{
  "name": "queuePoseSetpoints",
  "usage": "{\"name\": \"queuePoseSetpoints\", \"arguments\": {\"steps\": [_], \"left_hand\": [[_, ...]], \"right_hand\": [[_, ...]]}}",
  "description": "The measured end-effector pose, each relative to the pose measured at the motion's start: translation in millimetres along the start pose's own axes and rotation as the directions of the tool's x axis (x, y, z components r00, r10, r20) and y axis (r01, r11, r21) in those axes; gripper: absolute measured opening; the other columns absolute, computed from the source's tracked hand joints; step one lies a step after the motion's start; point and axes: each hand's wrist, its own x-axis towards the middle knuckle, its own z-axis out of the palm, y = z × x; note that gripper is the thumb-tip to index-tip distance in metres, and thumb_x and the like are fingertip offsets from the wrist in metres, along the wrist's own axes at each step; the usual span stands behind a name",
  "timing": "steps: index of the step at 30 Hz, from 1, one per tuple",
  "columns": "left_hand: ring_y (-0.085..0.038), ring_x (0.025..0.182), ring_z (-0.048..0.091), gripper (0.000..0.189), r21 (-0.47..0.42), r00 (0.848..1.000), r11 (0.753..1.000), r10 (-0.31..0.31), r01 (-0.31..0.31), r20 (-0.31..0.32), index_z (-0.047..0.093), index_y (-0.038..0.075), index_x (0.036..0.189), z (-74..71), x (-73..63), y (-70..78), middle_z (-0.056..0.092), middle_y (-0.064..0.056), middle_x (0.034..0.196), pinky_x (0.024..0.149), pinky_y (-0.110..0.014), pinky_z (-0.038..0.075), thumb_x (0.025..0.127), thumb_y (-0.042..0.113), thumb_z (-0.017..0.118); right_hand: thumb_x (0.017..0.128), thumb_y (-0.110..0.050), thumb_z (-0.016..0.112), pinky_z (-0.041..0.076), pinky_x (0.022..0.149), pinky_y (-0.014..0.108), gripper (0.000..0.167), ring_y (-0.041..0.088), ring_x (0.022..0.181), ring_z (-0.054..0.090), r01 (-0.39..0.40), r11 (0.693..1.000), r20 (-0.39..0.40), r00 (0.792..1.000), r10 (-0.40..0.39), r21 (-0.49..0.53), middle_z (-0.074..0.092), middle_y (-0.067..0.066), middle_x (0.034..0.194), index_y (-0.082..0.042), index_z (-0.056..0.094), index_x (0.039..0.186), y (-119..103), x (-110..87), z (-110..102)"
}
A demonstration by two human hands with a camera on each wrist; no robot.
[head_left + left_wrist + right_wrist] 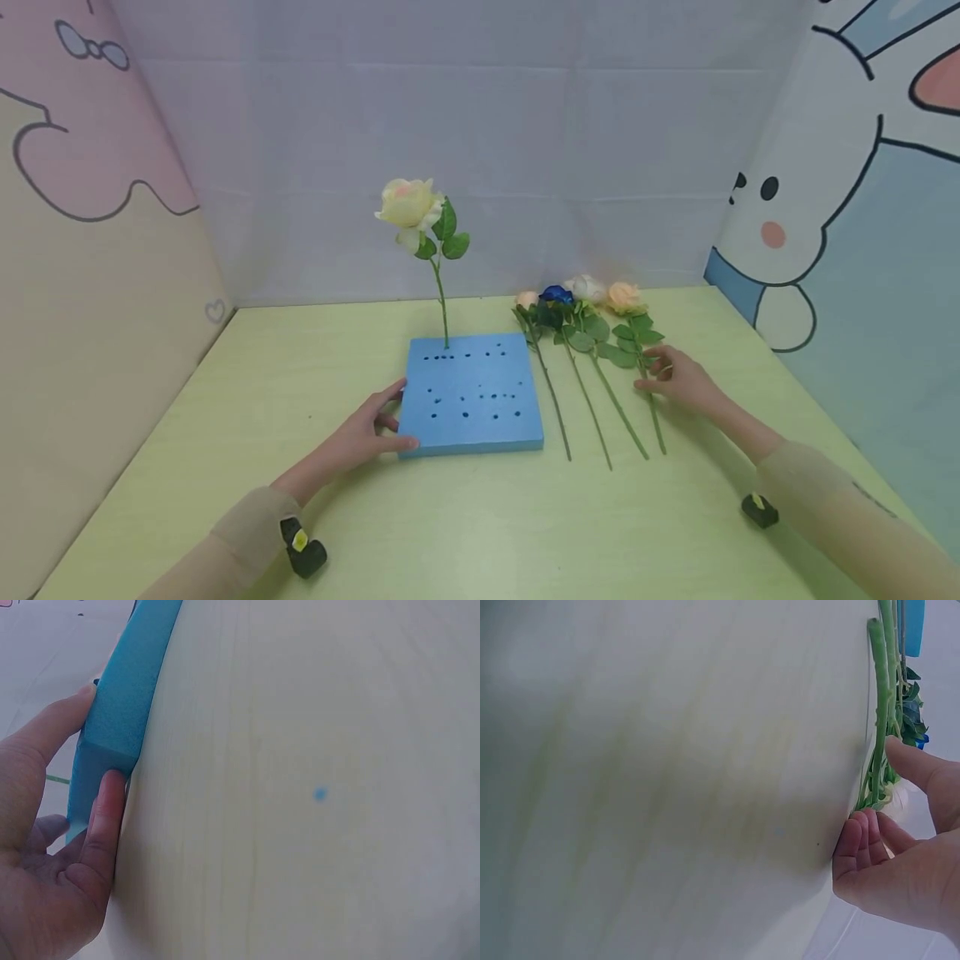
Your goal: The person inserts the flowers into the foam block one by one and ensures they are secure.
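Tabletop [480, 517]: left hand [365, 429] spread against blue block [468, 375], right hand [681, 382] parted at rose stem [656, 423].

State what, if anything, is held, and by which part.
Left hand: blue board, by its near left corner. Right hand: at the rightmost rose's stem; grip unclear.

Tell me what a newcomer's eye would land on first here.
Most likely the cream rose, standing upright at the back of the blue block, whose left side the left hand holds. Next, perhaps, the vivid blue flower among those lying right of the block, with the right hand at the rightmost stem. The cartoon rabbit at the head view's upper right also stands out.
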Motion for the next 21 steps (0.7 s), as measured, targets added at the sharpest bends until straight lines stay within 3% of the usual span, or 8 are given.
{"name": "queuePoseSetpoints", "arguments": {"steps": [11,18,21], "left_hand": [[-0.020,0.105,0.057,0.105,-0.005,1.000,1.000,0.000,0.000,-0.004,0.019,0.022,0.159,-0.6,1.1,0.6,0.031,-0.010,0.161,0.080,-0.031,0.045,0.078,0.038,0.083],[-0.020,0.105,0.057,0.105,0.002,1.000,1.000,-0.001,0.001,-0.005,0.018,0.021,0.159,-0.8,1.2,1.6,0.031,-0.009,0.160,0.081,-0.031,0.045,0.078,0.038,0.083],[-0.020,0.106,0.057,0.105,0.005,1.000,1.000,-0.001,0.001,-0.004,0.018,0.021,0.159,-0.5,0.5,1.5,0.031,-0.009,0.160,0.081,-0.031,0.045,0.078,0.038,0.083]], "right_hand": [[0.088,-0.023,0.075,0.049,0.078,0.036,0.066,0.030,0.093,0.062,0.006,1.000,0.031,0.999,-0.005,-0.015,0.063,0.025,0.105,0.011,0.044,0.136,0.3,3.4,-1.2],[0.087,-0.021,0.075,0.052,0.077,0.039,0.068,0.034,0.093,0.065,-0.002,1.000,0.055,0.998,0.004,-0.029,0.064,0.024,0.101,0.012,0.041,0.136,-4.6,5.4,-2.4],[0.086,-0.018,0.075,0.052,0.072,0.036,0.068,0.029,0.085,0.067,-0.020,0.999,0.064,0.998,0.022,-0.030,0.064,0.024,0.100,0.012,0.041,0.136,-5.7,7.4,-1.9]]}}
